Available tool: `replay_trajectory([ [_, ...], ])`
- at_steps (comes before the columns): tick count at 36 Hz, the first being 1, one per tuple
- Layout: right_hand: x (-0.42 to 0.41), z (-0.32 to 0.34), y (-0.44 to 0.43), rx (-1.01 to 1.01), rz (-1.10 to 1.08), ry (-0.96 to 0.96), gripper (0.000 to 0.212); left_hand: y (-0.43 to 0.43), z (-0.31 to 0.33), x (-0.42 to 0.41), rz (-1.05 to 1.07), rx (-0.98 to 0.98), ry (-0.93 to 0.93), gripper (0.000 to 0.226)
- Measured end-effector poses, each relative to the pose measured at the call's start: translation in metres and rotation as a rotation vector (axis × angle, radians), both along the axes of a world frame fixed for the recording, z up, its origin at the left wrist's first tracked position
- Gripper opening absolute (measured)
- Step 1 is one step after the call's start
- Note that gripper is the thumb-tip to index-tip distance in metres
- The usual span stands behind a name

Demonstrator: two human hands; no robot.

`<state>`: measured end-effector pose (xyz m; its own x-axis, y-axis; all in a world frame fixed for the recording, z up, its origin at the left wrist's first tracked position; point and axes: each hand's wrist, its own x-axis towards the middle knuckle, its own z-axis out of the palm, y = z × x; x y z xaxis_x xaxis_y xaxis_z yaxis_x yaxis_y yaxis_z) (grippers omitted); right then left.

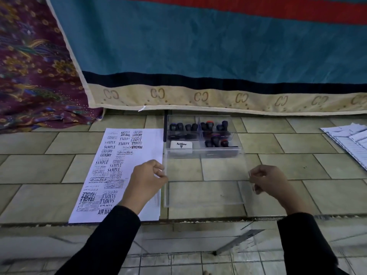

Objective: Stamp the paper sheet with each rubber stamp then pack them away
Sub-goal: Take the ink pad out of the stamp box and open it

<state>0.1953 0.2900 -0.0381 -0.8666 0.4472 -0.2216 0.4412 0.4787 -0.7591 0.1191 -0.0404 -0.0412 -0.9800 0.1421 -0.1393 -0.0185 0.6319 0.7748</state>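
Rubber stamps [208,126] all appear to be back in the clear box [204,153], standing and lying in its divided compartments on the tiled surface [297,165], with a white Artline ink pad [181,146] tucked in the front left section. Just beside the box on its left lies the paper sheet [123,171], thickly covered with prints: SAMPLE, FRAGILE, AIR MAIL, EXPRESS, AMENDED, FAX OUT and some framed marks, so I'd judge the stamping finished. I see no stamp lying loose on the tiles, which suggests the packing is nearly done too, and what remains looks like closing the box. The see-through lid [205,185] sits in front of the box, its far edge meeting the front wall; whether it is hinged there or separate I can't tell. The left hand [146,179] has its fingers curled and pinches the lid's left edge between thumb and forefinger, partly over the paper's right margin. The right hand [266,181] is curled the same way and pinches the lid's right edge. Neither hand touches a stamp. More printed papers [351,141] lie well apart at the far right.
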Motion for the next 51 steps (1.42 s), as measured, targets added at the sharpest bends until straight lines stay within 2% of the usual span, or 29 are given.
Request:
replay_trajectory([
  [11,0.002,-0.006,-0.01,0.086,-0.01,-0.171,0.017,0.0,-0.018,0.006,0.005,0.004,-0.09,0.019],
  [23,0.0,-0.006,-0.011,0.164,0.022,-0.237,0.007,0.002,-0.026,0.003,-0.018,-0.072,-0.051,0.023],
  [26,-0.003,-0.003,-0.013,0.245,0.048,-0.249,0.005,0.001,-0.027,0.0,-0.021,-0.075,-0.05,0.021],
  [29,-0.014,0.008,-0.02,0.333,0.065,-0.133,0.01,-0.004,-0.026,-0.006,-0.006,-0.082,-0.014,0.01],
  [34,-0.056,0.032,-0.063,0.314,0.189,0.177,0.013,-0.016,-0.024,-0.015,0.055,-0.133,0.074,0.01],
  [39,-0.109,0.04,-0.113,0.376,0.444,0.278,0.029,-0.02,-0.029,-0.021,0.088,-0.264,0.209,0.015],
  [43,-0.142,0.034,-0.135,0.467,0.579,0.165,0.035,-0.02,-0.034,-0.021,0.058,-0.382,0.343,0.02],
  [46,-0.155,0.029,-0.14,0.488,0.624,0.071,0.038,-0.021,-0.037,-0.021,0.038,-0.419,0.369,0.021],
  [49,-0.165,0.027,-0.142,0.521,0.66,-0.008,0.02,-0.022,-0.038,-0.023,0.024,-0.415,0.35,0.023],
  [51,-0.169,0.029,-0.144,0.521,0.665,-0.071,0.033,-0.023,-0.038,-0.024,0.014,-0.407,0.341,0.024],
])
